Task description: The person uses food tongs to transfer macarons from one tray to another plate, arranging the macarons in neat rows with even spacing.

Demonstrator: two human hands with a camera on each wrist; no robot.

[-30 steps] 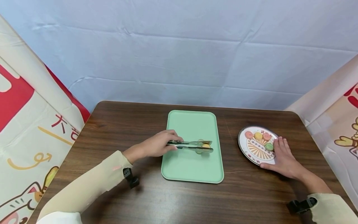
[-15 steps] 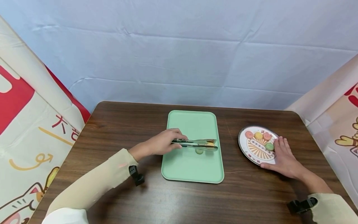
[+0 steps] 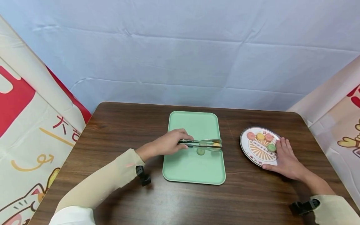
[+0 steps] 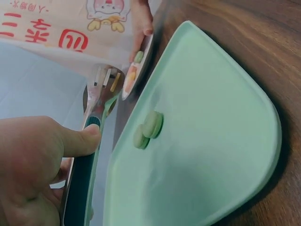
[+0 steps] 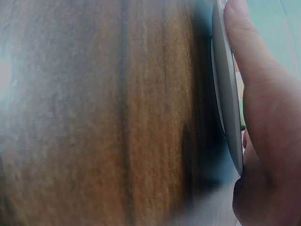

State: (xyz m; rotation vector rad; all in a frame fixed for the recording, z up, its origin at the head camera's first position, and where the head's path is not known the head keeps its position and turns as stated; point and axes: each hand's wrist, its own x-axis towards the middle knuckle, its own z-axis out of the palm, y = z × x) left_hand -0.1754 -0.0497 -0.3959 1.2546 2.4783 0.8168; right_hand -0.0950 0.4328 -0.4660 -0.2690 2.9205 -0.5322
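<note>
My left hand (image 3: 175,142) grips metal tongs (image 3: 202,144) with dark handles over the green tray (image 3: 194,168). Between the tong tips is a yellow macaron (image 3: 216,144), partly covered by the metal and level with the tray's right edge in the head view. Two green macarons (image 4: 151,124) lie side by side on the tray in the left wrist view; the tongs hide one of them from the head camera. My right hand (image 3: 288,161) rests at the right rim of a round patterned plate (image 3: 250,153), fingers extended, thumb along the front edge.
Several macarons sit on the plate: two pink ones, a yellow one (image 3: 260,137) and a green one (image 3: 271,147) close to my right fingers. Both tray and plate stand on a brown wooden table (image 3: 126,125). Cloth drapes (image 3: 180,62) hang behind and at both sides.
My left hand has moved rightward with the tongs and the yellow macaron, uncovering a green macaron on the tray. The right hand and the plate stay in place.
</note>
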